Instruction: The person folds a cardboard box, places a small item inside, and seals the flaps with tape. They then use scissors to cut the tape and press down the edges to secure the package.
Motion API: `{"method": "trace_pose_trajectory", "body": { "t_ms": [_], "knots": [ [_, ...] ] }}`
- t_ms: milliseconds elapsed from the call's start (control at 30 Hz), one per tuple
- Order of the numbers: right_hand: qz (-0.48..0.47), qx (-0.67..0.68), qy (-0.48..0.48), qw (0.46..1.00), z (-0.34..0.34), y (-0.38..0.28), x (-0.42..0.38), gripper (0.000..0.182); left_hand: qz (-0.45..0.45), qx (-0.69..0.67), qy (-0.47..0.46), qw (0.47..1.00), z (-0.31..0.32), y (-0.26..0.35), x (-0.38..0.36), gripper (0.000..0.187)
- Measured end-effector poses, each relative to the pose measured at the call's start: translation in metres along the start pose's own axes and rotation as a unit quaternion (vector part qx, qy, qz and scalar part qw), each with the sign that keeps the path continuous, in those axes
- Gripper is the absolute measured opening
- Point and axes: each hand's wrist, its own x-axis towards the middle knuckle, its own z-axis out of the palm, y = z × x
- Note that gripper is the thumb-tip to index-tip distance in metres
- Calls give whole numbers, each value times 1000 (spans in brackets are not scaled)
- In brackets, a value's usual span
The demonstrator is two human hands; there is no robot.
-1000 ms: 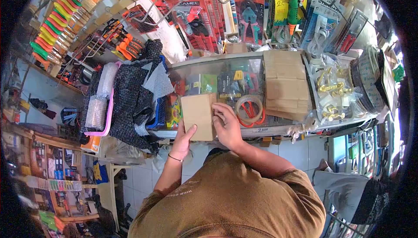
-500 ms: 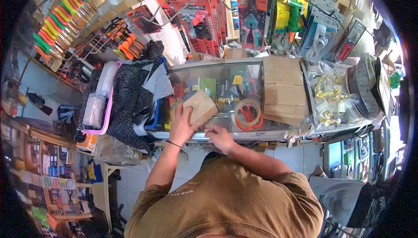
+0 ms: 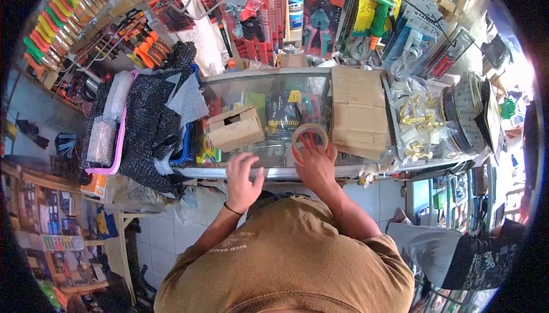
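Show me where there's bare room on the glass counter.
The glass looks bare between the small box and tape roll, and behind that box. It's crowded left, with black wrap, and right, with cardboard and bagged gold-coloured pieces.

We're in a hardware shop: carded CAMEL tools (image 3: pixel 245 12) hang at upper centre, packaged goods (image 3: pixel 284 110) show under the glass tabletop (image 3: pixel 229 88) mid-frame, stocked shelves (image 3: pixel 88 286) line the lower left.

Green glue gun (image 3: pixel 380 22), pink basket (image 3: pixel 120 142), hanging pliers (image 3: pixel 318 26)
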Motion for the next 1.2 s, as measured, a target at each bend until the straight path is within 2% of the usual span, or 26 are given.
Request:
{"method": "trace_pose_trajectory", "body": {
  "t_ms": [67,100,167,233,300,367,400,433,500,633,700,833,1000,1133,1200],
  "knots": [
    [-22,-6,-126,992,13,14,-4,21,-13,-42,-25,999,4,1,-4,33],
    [-28,-5,-130,991,8,11,-1,21,-22,-84,-52,995,5,2,-6,29],
    [48,150,-61,986,-17,1,4,22,-27,-69,-50,996,0,7,-1,28],
    [42,201,-66,977,-35,-8,6,23,-125,-205,-61,969,-6,11,7,32],
    [35,251,-71,965,-43,-15,1,24,-153,-246,-55,955,-5,9,11,34],
    [71,367,-118,920,-44,-24,-6,24,-208,-410,-44,887,-9,15,18,34],
    [136,444,-181,867,-45,-29,-9,28,-211,-426,-39,879,-11,18,20,32],
    [132,448,-188,864,-41,-32,-12,28,-218,-421,-33,880,-13,15,20,32],
    [131,497,-205,833,-33,-36,-17,28,-214,-361,-82,904,-17,11,20,30],
    [115,511,-218,824,-31,-39,-20,26,-232,-364,-55,900,-23,9,17,20],
    [34,501,-215,838,-22,-35,-23,24,-241,-387,-30,890,-23,8,17,14],
    [31,505,-223,833,-15,-39,-23,24,-230,-317,-4,920,-21,6,14,11],
    [1,447,-212,869,-8,-43,-23,24,-221,-279,16,934,-26,13,20,10],
    [4,444,-202,873,-14,-48,-19,30,-207,-220,17,953,-30,15,22,9],
    [-39,393,-169,903,-16,-52,-16,31,-198,-198,20,960,-31,18,22,9]
  ]
}}
